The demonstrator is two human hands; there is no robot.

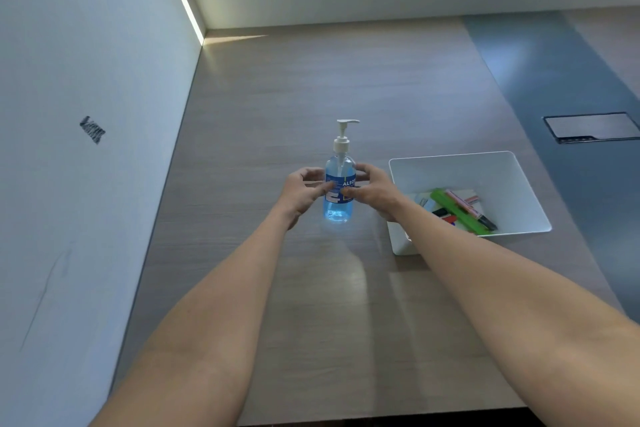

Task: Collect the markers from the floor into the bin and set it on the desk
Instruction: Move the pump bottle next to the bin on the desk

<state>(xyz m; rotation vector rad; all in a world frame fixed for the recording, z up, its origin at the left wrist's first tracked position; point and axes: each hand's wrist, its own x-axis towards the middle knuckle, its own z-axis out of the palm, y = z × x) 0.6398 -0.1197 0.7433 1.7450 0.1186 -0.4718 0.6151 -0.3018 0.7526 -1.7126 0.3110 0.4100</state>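
Observation:
A white rectangular bin (498, 170) stands on the wooden desk (277, 97), right of centre. Inside it lie several markers (460, 210), green, pink, red and black among them. A clear pump bottle of blue liquid (339, 208) stands upright just left of the bin. My left hand (303, 194) touches the bottle's left side and my right hand (372, 191) its right side, fingers curled around its label. My right forearm crosses over the bin's near left corner.
A white wall (86, 149) runs along the desk's left edge. A window sits above the far wall. A grey strip with a dark flap (592, 126) lies at the right of the desk.

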